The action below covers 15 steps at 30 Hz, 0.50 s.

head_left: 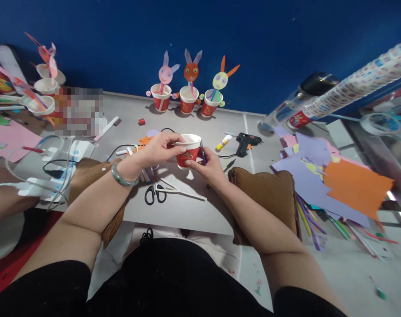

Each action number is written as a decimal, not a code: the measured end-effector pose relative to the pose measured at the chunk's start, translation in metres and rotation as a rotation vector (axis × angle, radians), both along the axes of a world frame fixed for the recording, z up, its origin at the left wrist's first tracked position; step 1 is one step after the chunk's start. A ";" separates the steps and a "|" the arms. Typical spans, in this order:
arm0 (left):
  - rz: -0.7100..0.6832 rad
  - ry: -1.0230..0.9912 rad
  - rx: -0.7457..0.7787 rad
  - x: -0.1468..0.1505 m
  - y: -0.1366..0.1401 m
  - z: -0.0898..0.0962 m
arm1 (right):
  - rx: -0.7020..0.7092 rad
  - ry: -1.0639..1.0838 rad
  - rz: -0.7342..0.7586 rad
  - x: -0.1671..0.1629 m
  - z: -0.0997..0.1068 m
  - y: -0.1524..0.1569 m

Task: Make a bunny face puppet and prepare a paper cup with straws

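Observation:
A red paper cup (184,157) with a white rim is held upright between my hands above the table. My left hand (160,152), below a jade-like bangle, grips its rim and left side. My right hand (211,169) closes on its lower right side. A slim dark purple stick-like thing (203,155) stands between the cup and my right fingers; its kind is unclear. Below lie black-handled scissors (156,194) and a pale forked strip (182,191). Along the back stand three cups with paper rabbit heads, the middle one orange-faced (191,71).
A black glue gun (247,143) and a yellow glue stick (223,142) lie right of the cup. Brown cushions (266,200) flank my forearms. Coloured paper (355,180) and a long stack of cups (358,86) are at right. Power strips with cables (83,152) lie left.

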<state>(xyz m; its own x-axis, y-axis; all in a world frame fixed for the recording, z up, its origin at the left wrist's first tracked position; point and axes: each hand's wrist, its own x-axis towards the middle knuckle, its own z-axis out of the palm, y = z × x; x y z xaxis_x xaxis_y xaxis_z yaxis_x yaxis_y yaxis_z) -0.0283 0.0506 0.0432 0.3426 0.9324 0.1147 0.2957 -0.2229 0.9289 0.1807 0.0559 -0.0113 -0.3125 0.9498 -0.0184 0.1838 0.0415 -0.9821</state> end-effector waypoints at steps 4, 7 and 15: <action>0.035 -0.039 -0.024 -0.001 0.001 -0.003 | 0.009 0.030 -0.014 0.000 0.000 0.000; 0.099 -0.083 -0.048 0.000 0.001 -0.004 | 0.110 0.035 -0.118 0.005 0.013 -0.003; 0.191 -0.041 -0.050 -0.001 0.001 -0.003 | 0.151 0.292 -0.419 0.085 0.055 0.064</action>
